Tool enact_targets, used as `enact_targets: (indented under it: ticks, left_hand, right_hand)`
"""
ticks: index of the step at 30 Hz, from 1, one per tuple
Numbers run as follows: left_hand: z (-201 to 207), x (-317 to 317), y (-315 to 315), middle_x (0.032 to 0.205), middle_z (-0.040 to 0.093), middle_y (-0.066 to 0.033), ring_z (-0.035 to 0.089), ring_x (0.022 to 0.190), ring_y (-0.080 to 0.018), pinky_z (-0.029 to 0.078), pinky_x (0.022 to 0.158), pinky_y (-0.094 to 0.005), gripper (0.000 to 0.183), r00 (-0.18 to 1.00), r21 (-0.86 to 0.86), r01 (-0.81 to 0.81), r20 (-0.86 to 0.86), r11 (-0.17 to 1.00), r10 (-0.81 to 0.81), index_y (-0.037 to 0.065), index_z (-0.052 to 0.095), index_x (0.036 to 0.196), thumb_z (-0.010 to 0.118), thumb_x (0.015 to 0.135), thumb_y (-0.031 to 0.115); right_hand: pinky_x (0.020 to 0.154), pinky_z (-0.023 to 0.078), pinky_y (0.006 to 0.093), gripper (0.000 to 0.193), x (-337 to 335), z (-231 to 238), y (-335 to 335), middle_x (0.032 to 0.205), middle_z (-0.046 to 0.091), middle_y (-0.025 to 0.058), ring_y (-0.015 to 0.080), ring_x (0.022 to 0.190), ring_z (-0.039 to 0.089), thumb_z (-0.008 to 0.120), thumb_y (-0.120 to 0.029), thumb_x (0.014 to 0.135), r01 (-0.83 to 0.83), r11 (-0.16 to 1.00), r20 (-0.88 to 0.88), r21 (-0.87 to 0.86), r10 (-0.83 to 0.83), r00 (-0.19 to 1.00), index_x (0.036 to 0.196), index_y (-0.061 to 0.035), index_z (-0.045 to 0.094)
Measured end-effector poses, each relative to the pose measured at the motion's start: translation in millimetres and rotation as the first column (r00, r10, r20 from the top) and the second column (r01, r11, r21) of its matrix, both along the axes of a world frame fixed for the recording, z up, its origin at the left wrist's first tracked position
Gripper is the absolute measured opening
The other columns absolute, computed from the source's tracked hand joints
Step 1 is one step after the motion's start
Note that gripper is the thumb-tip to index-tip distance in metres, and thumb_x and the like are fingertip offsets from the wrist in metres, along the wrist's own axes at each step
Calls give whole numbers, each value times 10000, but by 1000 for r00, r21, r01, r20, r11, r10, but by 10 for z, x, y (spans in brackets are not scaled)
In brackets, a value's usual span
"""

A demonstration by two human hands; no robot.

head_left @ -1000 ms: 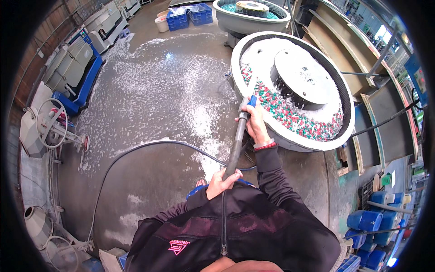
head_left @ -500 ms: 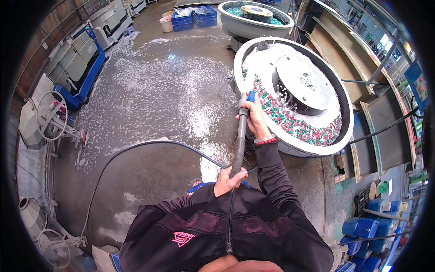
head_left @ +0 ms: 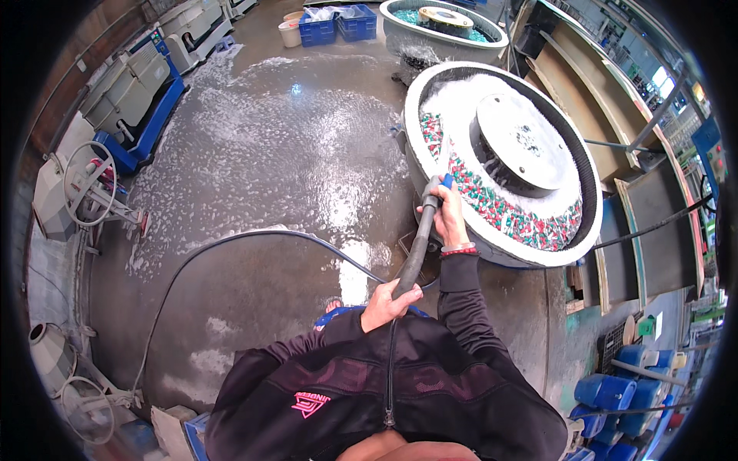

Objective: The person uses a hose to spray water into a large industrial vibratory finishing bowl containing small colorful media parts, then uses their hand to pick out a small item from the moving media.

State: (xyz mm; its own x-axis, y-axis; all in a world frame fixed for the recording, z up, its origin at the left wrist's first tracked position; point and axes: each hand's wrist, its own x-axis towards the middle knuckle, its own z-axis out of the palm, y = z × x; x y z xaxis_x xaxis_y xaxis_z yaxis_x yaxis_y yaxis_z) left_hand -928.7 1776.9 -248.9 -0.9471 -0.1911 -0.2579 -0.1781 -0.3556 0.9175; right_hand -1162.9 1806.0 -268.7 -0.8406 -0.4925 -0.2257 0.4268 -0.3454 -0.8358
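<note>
The lower end of the grey pipe (head_left: pixel 417 255) is being hidden by the left hand (head_left: pixel 387 305); the far tub (head_left: pixel 461 51) is being clipped by the upper edge; a foot (head_left: pixel 333 306) is being partly covered.

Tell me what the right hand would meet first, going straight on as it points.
Beyond the spray gun in the right hand, probably the foamy round tub's near rim; if it clears that, the red, green and white pieces inside. Depth is unclear.

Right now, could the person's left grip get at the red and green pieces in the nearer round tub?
Probably not as things stand: the left grip is closed on the grey tube close to the body, and the right forearm appears to cross the straight way to the pieces.
</note>
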Motion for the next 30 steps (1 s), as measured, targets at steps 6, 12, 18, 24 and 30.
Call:
enact_targets:
  ticks: [6,12,18,24,30]
  left_hand:
    - [-9,-22,37,523,429,33,354,425,-30,259,411,-199,184,995,-28,97,-33,995,-98,9,571,845,551,811,188]
    - [-36,-67,51,522,408,41,337,428,-21,248,398,-190,169,983,95,185,-7,978,-185,21,547,890,533,841,182]
    - [-112,-157,109,513,389,47,338,432,-26,260,407,-196,182,980,71,200,-41,977,-197,8,539,901,520,848,181]
    - [-156,-126,108,522,405,44,346,437,-26,261,415,-191,192,987,22,155,-36,988,-154,12,546,882,526,842,199]
    - [-197,-171,78,518,410,37,350,440,-31,257,421,-192,201,992,14,114,-51,993,-114,13,547,871,521,842,211]
  right_hand:
    - [467,519,355,452,24,-44,229,888,411,73,168,698,473,491,-61,701,98,995,-21,-13,-98,995,1121,-74,322]
    - [427,517,367,375,-10,-328,336,843,390,56,166,660,465,503,-66,682,169,985,44,-45,-167,985,1019,-120,348]
    - [465,523,404,387,-19,-414,429,822,405,61,174,644,474,531,-84,681,210,978,67,10,-210,975,1028,-114,363]
    - [471,513,390,485,-42,-198,226,864,404,105,203,639,479,518,-62,675,157,986,43,-63,-154,987,1125,-74,338]
    - [495,513,398,474,-72,-304,123,892,404,103,207,637,476,506,-64,686,119,993,109,-17,-117,987,1132,-93,349]
